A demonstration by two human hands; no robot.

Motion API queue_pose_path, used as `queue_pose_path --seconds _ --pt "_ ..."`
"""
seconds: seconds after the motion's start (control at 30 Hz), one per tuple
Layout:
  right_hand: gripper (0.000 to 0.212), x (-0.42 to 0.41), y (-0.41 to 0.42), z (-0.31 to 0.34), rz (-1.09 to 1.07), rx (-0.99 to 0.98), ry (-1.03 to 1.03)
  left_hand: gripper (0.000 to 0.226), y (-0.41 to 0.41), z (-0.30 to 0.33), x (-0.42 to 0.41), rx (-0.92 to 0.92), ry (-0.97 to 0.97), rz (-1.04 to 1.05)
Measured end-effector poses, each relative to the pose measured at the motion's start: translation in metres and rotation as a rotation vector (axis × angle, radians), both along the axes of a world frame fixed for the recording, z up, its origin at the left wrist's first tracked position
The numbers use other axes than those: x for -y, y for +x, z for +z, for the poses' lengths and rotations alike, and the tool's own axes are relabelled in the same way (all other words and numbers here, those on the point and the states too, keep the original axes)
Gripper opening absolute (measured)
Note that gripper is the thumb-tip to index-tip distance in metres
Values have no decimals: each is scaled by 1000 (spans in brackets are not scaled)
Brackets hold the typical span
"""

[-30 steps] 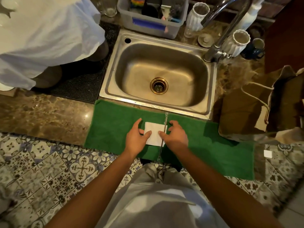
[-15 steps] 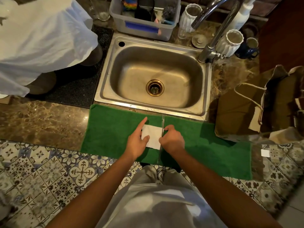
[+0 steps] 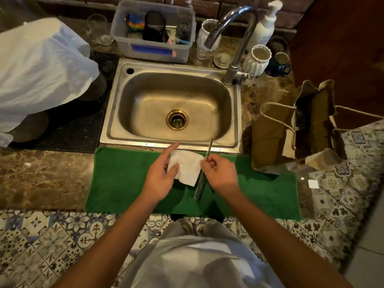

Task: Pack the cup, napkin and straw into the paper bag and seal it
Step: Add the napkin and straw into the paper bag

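A white napkin [image 3: 187,169] is lifted, slightly crumpled, above the green towel [image 3: 124,179]. My left hand [image 3: 160,177] pinches its left edge, index finger stretched out. My right hand [image 3: 220,173] pinches a metal straw [image 3: 200,183] that slants from the sink's front rim down toward me, against the napkin's right corner. The brown paper bag [image 3: 270,138] with rope handles stands open on the counter to the right, about a hand's width from my right hand. I cannot make out a cup; the bag's inside is dark.
The steel sink [image 3: 112,121] and its faucet [image 3: 234,59] lie just beyond the towel. Behind are a plastic bin [image 3: 153,48] of utensils, white vases [image 3: 257,59], a soap pump [image 3: 266,28] and a glass [image 3: 99,30]. A white cloth [image 3: 41,69] covers things at left.
The napkin and straw lay flat on the towel under my hands; now both are picked up, the napkin in my left hand and the straw in my right.
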State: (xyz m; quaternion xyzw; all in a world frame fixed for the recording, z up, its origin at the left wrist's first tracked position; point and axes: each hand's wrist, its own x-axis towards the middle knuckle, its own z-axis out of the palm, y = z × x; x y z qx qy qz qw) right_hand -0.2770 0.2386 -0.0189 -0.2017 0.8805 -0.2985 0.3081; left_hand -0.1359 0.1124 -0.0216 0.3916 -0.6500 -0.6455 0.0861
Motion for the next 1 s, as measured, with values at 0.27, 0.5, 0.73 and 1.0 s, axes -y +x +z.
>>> queue_pose_path --seconds 0.27,0.5,0.73,1.0 --pt "33 -35 -24 65 39 -237 -217 66 -30 59 -1 -120 2 -48" --pt "21 -53 -30 116 -30 -9 -534 71 -45 99 -11 -207 -102 -127" --pt "24 -76 -56 150 71 89 -470 74 -66 138 -31 -297 -102 -242" --pt "23 -120 -95 172 101 -3 -595 66 -117 160 -74 -300 -64 -209"
